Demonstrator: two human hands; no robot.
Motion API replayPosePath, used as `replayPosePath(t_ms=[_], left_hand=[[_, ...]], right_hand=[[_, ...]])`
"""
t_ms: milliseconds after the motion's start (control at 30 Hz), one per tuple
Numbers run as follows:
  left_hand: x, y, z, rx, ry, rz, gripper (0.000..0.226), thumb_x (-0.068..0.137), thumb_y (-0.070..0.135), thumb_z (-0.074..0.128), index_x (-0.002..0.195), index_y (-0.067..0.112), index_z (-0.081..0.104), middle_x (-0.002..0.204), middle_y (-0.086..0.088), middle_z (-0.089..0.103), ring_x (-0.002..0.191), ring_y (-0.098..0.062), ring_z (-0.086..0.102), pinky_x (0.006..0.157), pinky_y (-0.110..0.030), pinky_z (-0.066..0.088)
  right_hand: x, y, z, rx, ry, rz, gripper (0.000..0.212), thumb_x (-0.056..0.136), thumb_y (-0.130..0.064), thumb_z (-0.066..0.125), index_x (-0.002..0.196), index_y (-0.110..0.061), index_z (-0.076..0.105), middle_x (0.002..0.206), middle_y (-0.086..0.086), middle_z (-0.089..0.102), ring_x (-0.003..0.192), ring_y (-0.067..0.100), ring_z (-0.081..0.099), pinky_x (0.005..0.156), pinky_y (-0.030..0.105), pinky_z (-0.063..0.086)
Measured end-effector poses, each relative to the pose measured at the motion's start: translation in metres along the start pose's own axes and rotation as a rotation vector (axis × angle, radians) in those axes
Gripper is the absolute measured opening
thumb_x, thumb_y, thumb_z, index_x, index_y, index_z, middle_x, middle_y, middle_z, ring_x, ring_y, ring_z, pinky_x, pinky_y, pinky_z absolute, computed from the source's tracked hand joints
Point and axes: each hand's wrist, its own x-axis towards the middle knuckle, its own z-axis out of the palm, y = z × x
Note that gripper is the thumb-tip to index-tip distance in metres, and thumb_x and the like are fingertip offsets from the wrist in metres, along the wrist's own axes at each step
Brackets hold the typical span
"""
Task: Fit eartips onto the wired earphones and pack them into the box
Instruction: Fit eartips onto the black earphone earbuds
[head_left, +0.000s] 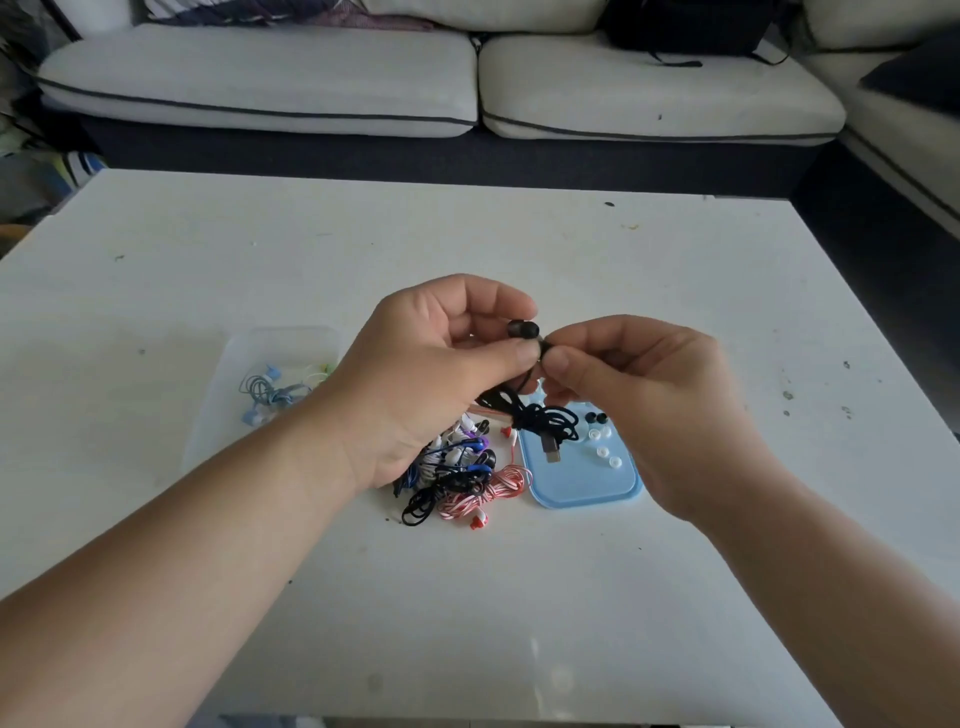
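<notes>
Above the middle of the white table (519, 597), my left hand (436, 374) pinches a black earbud (522, 329) of the black wired earphones (540, 421). My right hand (628, 384) pinches the same earphones just beside the bud. Their coiled cable and plug hang down over a light blue tray (587, 488). On that tray lie several loose eartips: two black eartips (596, 418) and white eartips (602, 441). A clear plastic box (265, 395) at the left holds blue and green earphones.
A pile of coiled earphones (462, 478) in black, blue, white and red-striped colours lies under my left wrist. A grey sofa (415, 78) runs behind the table's far edge, with a dark bag (685, 26) on it.
</notes>
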Motion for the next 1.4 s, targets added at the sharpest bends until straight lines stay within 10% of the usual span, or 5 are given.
replayPosePath(t_ms=[300,533,867,1400], left_hand=[[0.0,-0.002,0.006,-0.009,0.073,0.07,0.028,0.087,-0.007,0.074,0.103,0.016,0.074,0.087,-0.005,0.077,0.084,-0.027,0.075,0.087,-0.043,0.063],[-0.004,0.003,0.009,-0.244,-0.01,-0.084,0.026,0.085,-0.007,0.069,0.105,0.01,0.072,0.083,-0.007,0.075,0.072,-0.021,0.075,0.067,-0.027,0.06],[-0.005,0.003,0.004,-0.25,-0.097,-0.198,0.03,0.069,0.004,0.076,0.098,0.013,0.074,0.08,-0.01,0.074,0.069,-0.024,0.072,0.066,-0.028,0.06],[0.001,-0.001,0.003,-0.25,-0.024,-0.172,0.032,0.072,0.004,0.075,0.103,0.013,0.073,0.077,-0.002,0.074,0.071,-0.021,0.074,0.064,-0.028,0.059]], right_hand=[[-0.003,-0.002,0.002,0.302,-0.003,0.086,0.013,0.083,-0.003,0.073,0.096,0.0,0.075,0.091,0.024,0.077,0.092,0.041,0.075,0.091,0.043,0.061],[0.001,-0.003,-0.01,0.385,-0.137,0.143,0.025,0.079,-0.004,0.068,0.103,0.002,0.07,0.089,0.022,0.075,0.083,0.032,0.075,0.08,0.035,0.06],[0.004,0.0,-0.018,0.226,-0.19,0.156,0.034,0.078,-0.008,0.074,0.107,0.009,0.073,0.103,0.039,0.069,0.107,0.063,0.059,0.103,0.067,0.048],[0.007,0.001,-0.019,0.325,-0.243,0.25,0.031,0.087,-0.016,0.063,0.109,0.004,0.07,0.104,0.027,0.075,0.102,0.04,0.072,0.095,0.047,0.055]])
